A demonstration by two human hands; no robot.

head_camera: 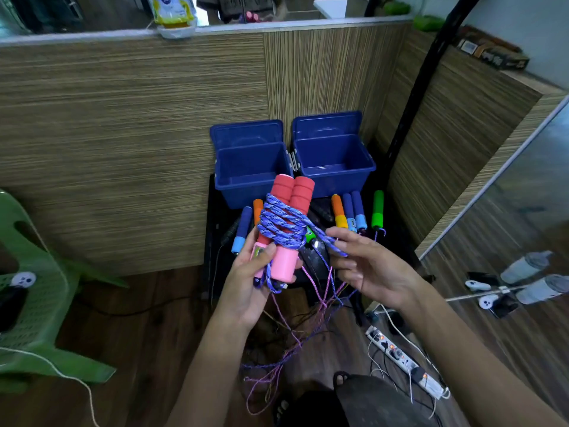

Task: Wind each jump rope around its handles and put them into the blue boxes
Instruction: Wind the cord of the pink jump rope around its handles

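Observation:
My left hand (252, 272) grips a pair of red-and-pink jump rope handles (289, 198) held side by side, pointing up. Blue-purple rope (278, 224) is wound around them in several turns. My right hand (360, 260) holds the loose end of that rope just right of the handles, its fingers lightly curled over the strand. Two open blue boxes stand behind, the left box (246, 174) and the right box (335, 158), both with nothing visible inside. More jump ropes lie on the black table (212, 229): a blue handle (241, 228), orange and blue handles (348, 211) and a green handle (377, 209).
Loose rope strands (286, 349) hang from the table to the wooden floor. A green plastic chair (40, 297) stands at the left. A white power strip (403, 362) with cables lies on the floor at the right. Wood-panel walls close in the corner behind the boxes.

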